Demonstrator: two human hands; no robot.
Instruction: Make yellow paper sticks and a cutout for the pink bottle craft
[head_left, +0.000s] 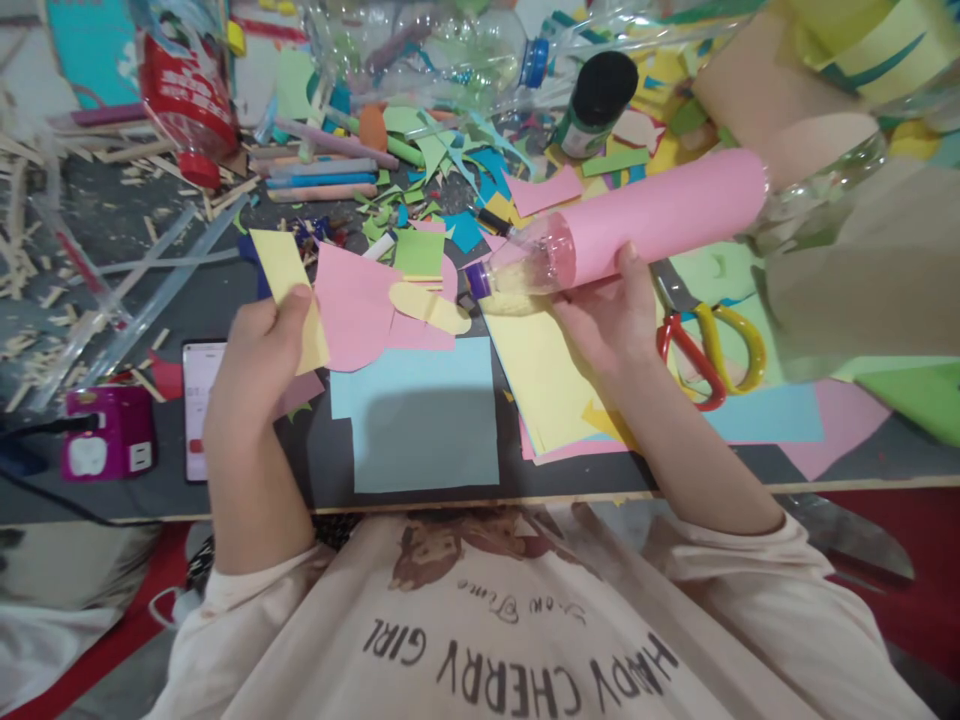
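Note:
My right hand [611, 315] grips a clear plastic bottle [529, 255] wrapped in pink paper [667, 210], tilted with its purple cap toward the left. Between thumb and fingers of my left hand [262, 350] is a strip of yellow paper [289, 280]. Beside that strip lies a cut piece of pink paper [352, 305], with a rounded yellow piece [427, 305] at its right. Light blue sheets [427, 420] rest on the table in front of me. Under my right hand is a stack of yellow paper [544, 380]. Scissors with red and yellow handles [705, 350] lie right of my right wrist.
A phone [196, 410] and a purple power adapter [109, 435] with a cable are at the left. Farther back are a red-labelled bottle [187, 100], several pens [322, 180], a black-capped jar [596, 105], a large clear bottle [427, 50] and paper scraps. Wooden sticks [30, 220] litter the left side.

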